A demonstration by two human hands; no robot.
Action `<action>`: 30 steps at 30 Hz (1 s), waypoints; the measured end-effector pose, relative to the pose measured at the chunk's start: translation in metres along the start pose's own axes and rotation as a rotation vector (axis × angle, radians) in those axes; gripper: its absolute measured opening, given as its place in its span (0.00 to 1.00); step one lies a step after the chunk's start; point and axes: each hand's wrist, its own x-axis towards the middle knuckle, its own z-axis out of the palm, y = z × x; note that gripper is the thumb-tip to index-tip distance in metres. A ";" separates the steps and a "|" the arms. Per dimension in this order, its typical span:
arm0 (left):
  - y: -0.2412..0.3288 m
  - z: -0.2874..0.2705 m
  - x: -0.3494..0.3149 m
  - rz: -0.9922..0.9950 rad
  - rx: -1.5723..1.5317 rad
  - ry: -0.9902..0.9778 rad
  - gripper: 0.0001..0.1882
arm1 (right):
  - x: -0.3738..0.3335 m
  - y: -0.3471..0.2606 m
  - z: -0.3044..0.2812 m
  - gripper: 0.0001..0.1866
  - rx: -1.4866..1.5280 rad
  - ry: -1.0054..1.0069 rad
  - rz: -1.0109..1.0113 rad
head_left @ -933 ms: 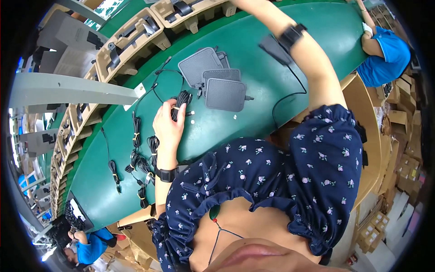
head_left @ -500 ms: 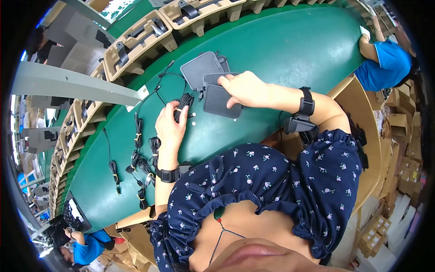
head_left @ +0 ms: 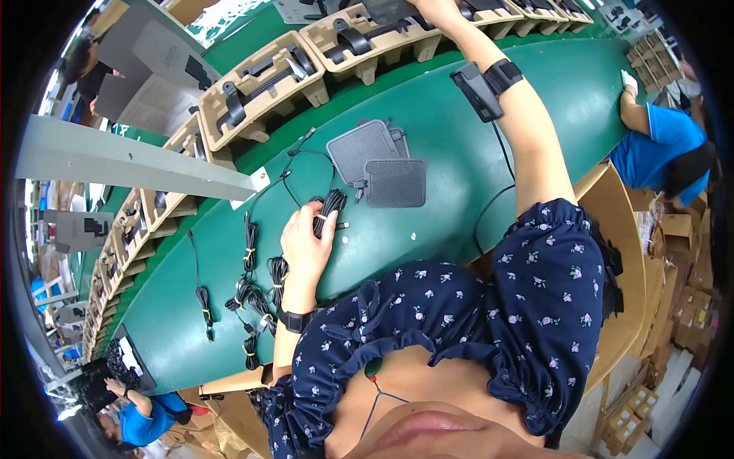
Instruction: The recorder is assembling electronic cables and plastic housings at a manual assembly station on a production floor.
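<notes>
My left hand point(head_left: 306, 241) is closed round a bundled black cable point(head_left: 330, 210) with a pale tie, just above the green table point(head_left: 451, 222). Far out at the top edge, my right hand point(head_left: 440, 14) grips a dark grey flat mesh pad point(head_left: 390, 10) over the row of trays; its fingertips are partly cut off by the picture's rim. On the table, a rectangular grey pad point(head_left: 395, 183) overlaps a larger grey pad point(head_left: 359, 151), with part of another showing beneath. Several tied black cables point(head_left: 251, 246) lie left of my left hand.
Moulded brown trays point(head_left: 264, 88) holding black parts line the table's far side. A grey metal post point(head_left: 138, 157) slants in from the left. Cardboard boxes point(head_left: 623, 252) stand at the right. Two people in blue work at the far right and lower left.
My right hand has lifted a grey pad off the table pile and carried it forward over the trays. My left hand stays on the cable bundle.
</notes>
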 end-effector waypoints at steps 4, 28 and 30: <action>-0.009 -0.006 -0.005 -0.032 0.025 0.007 0.13 | 0.008 0.017 0.037 0.11 0.029 -0.220 0.099; -0.011 -0.026 -0.017 0.192 -0.351 0.382 0.23 | -0.212 -0.213 0.061 0.28 -0.011 -1.150 -0.634; -0.012 -0.032 -0.019 0.152 -0.471 0.413 0.27 | -0.207 -0.216 0.063 0.25 0.023 -1.100 -0.669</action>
